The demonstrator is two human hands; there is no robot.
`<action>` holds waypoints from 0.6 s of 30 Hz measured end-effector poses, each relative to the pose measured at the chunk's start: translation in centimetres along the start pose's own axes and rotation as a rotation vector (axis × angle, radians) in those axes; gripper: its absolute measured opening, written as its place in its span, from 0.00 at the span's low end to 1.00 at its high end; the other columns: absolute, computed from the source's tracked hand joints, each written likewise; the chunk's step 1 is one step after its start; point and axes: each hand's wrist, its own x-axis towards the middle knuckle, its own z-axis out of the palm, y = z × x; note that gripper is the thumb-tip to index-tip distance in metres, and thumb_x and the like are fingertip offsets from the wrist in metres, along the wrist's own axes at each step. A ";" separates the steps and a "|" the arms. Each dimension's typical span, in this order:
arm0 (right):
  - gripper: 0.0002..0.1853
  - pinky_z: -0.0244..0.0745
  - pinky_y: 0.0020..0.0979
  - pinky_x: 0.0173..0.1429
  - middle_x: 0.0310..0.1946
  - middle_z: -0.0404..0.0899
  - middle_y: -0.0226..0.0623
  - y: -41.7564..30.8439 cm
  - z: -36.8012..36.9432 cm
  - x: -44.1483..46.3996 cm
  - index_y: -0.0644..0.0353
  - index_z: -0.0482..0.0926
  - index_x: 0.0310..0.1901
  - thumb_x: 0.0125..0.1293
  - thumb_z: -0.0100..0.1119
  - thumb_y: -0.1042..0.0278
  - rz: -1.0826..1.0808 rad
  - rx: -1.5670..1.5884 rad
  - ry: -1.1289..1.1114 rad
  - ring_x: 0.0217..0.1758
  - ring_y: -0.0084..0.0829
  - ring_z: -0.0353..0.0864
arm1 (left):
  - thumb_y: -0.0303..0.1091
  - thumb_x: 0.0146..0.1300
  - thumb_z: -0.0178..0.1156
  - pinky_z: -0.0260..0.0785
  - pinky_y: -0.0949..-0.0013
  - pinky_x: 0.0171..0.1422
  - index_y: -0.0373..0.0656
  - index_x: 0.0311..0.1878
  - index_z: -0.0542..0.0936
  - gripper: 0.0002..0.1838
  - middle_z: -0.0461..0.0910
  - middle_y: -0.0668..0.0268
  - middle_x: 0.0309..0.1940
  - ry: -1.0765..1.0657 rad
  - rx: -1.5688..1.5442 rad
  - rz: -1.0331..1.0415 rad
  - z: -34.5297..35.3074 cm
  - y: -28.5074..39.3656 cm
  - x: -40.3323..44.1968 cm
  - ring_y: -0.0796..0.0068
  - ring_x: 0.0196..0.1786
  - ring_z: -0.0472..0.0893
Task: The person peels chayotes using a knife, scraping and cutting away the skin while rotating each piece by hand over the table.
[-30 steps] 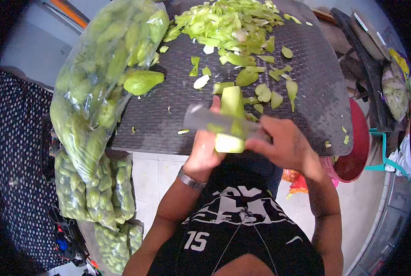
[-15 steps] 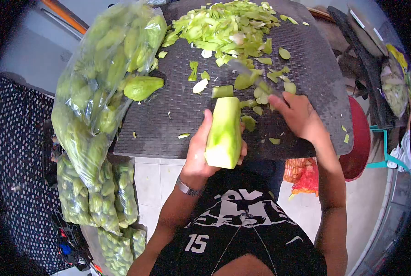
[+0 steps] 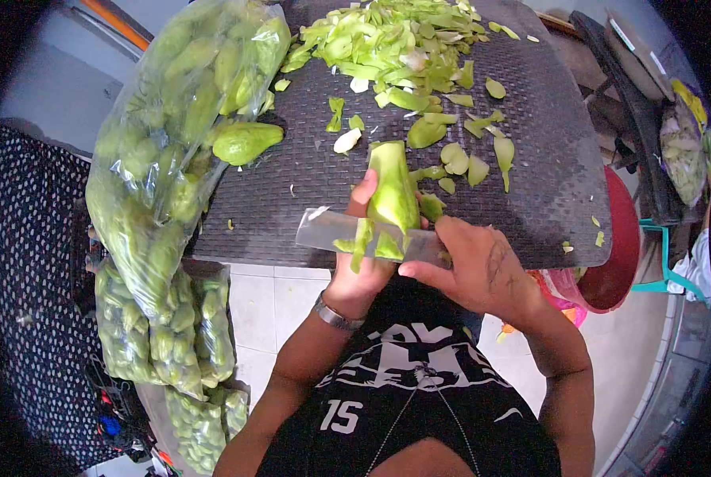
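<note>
My left hand (image 3: 361,270) is wrapped round a mostly peeled, pale green chayote (image 3: 390,187), held at the table's near edge. In my right hand (image 3: 482,262) is a wide-bladed knife (image 3: 311,229), its blade lying across the lower end of the chayote and pointing left. Strips of green peel cling to the blade. Loose peel pieces (image 3: 455,159) are scattered just beyond the chayote, and a large heap of peelings (image 3: 395,48) covers the far part of the dark woven table (image 3: 268,215).
A big clear bag of chayotes (image 3: 172,135) lies along the table's left side, with one unpeeled chayote (image 3: 246,143) beside it. More filled bags (image 3: 164,334) stand below left. At right are a red tub (image 3: 618,246) and a turquoise stool (image 3: 662,262).
The knife, moved aside to the right half a second ago, is back across the chayote. The chayote has shifted slightly away from my body, and peel strips now hang on the blade.
</note>
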 end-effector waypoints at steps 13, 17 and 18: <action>0.31 0.77 0.55 0.45 0.32 0.82 0.57 2.9 -0.7 1.1 0.65 0.76 0.39 0.69 0.62 0.36 0.004 0.067 0.084 0.40 0.62 0.84 | 0.61 0.79 0.46 0.84 0.57 0.39 0.40 0.66 0.74 0.33 0.84 0.55 0.48 -0.110 -0.040 -0.004 -1.6 -1.1 -0.4 0.60 0.43 0.87; 0.34 0.74 0.45 0.27 0.22 0.76 0.42 8.1 -1.7 3.0 0.58 0.73 0.31 0.72 0.53 0.28 0.296 0.295 0.055 0.22 0.45 0.80 | 0.67 0.77 0.39 0.81 0.54 0.31 0.38 0.66 0.74 0.39 0.83 0.54 0.46 -0.172 -0.027 -0.071 0.0 0.2 -1.5 0.58 0.36 0.86; 0.35 0.71 0.41 0.22 0.20 0.74 0.37 8.7 -2.6 3.7 0.56 0.72 0.30 0.72 0.51 0.25 0.447 0.536 -0.056 0.18 0.39 0.76 | 0.66 0.78 0.40 0.82 0.54 0.32 0.39 0.65 0.74 0.37 0.83 0.55 0.46 -0.169 -0.074 -0.090 0.4 0.5 -1.9 0.58 0.37 0.86</action>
